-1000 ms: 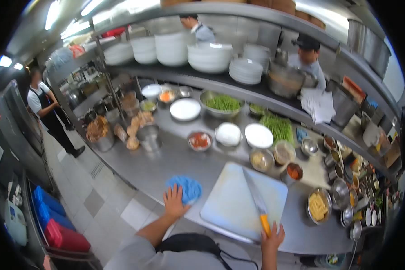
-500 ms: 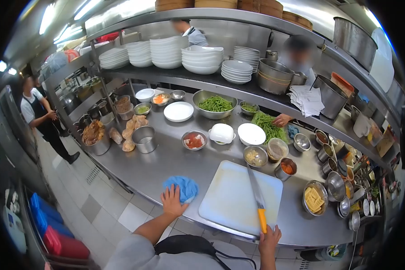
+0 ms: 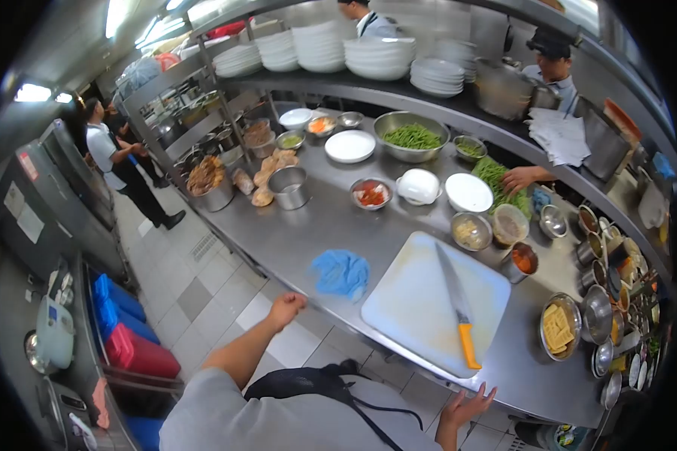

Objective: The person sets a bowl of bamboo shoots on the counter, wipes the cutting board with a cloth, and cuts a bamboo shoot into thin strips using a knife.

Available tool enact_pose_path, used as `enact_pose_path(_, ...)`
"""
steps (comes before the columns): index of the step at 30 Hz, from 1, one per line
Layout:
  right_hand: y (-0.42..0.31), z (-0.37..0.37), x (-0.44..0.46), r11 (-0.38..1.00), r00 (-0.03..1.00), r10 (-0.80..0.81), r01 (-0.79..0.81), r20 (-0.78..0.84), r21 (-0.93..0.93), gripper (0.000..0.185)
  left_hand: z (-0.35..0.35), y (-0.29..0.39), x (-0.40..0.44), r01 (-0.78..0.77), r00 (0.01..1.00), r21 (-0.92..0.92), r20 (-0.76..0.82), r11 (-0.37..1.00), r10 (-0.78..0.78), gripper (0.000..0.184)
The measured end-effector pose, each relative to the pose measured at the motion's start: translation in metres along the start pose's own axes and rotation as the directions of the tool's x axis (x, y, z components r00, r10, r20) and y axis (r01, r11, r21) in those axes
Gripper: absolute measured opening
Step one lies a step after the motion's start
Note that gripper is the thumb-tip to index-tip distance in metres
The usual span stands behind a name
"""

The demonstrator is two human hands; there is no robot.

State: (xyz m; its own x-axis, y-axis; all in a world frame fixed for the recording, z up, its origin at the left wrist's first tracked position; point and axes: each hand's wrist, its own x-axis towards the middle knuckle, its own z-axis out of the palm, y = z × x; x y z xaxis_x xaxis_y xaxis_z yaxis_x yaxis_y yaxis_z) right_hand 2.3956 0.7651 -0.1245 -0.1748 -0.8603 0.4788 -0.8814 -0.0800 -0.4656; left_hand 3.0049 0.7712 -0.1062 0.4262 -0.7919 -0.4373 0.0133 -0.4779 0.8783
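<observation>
My left hand (image 3: 286,310) hangs off the front edge of the steel counter, its fingers curled in and nothing seen in them. Just beyond it a crumpled blue cloth (image 3: 340,274) lies on the counter. My right hand (image 3: 466,410) is at the counter's front edge, fingers spread and holding nothing. A little above it, a knife with a yellow handle (image 3: 468,347) lies on the white cutting board (image 3: 398,301), its blade pointing away from me.
Behind the board stand a bowl of chopped garlic-like bits (image 3: 471,231), a tin of orange-red sauce (image 3: 520,263) and a white plate (image 3: 469,193). A co-worker's hand (image 3: 520,179) rests on green vegetables. A bowl of yellow slices (image 3: 558,331) sits at right. Bins (image 3: 139,352) stand at left.
My left hand has come off the blue cloth and its fingers have curled. My right hand has let go of the knife handle and opened. The view has turned left.
</observation>
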Motion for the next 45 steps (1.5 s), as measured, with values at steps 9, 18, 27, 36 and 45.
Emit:
enact_pose_path(9, 0.037, 0.055, -0.174, 0.852, 0.301, 0.518, -0.268, 0.801, -0.45, 0.064, -0.1, -0.218, 0.001, 0.234, 0.666, 0.574, 0.493, 0.785, -0.56, 0.047)
enact_pose_path(18, 0.012, 0.189, -0.223, 0.947, 0.188, 0.298, -0.184, 0.936, -0.265, 0.058, -0.251, 0.132, 0.223, -0.182, 0.979, 0.268, -0.039, 0.946, 0.199, 0.028)
enact_pose_path(27, -0.249, 0.206, -0.101, 0.829, 0.529, 0.425, -0.553, 0.735, -0.082, 0.047, -0.25, 0.21, 0.37, 0.189, 0.981, -0.035, 0.039, 0.981, -0.188, 0.038)
enact_pose_path(36, -0.233, 0.18, -0.189, 0.805, 0.254, 0.534, -0.446, 0.806, -0.392, 0.047, -0.342, 0.26, 0.443, -0.399, 0.864, -0.397, -0.463, 0.827, 0.195, 0.023)
enact_pose_path(45, -0.218, 0.173, -0.208, 0.818, 0.236, 0.54, -0.375, 0.808, -0.436, 0.047, -0.41, 0.22, 0.548, -0.273, 0.699, -0.357, -0.711, 0.893, -0.07, 0.033)
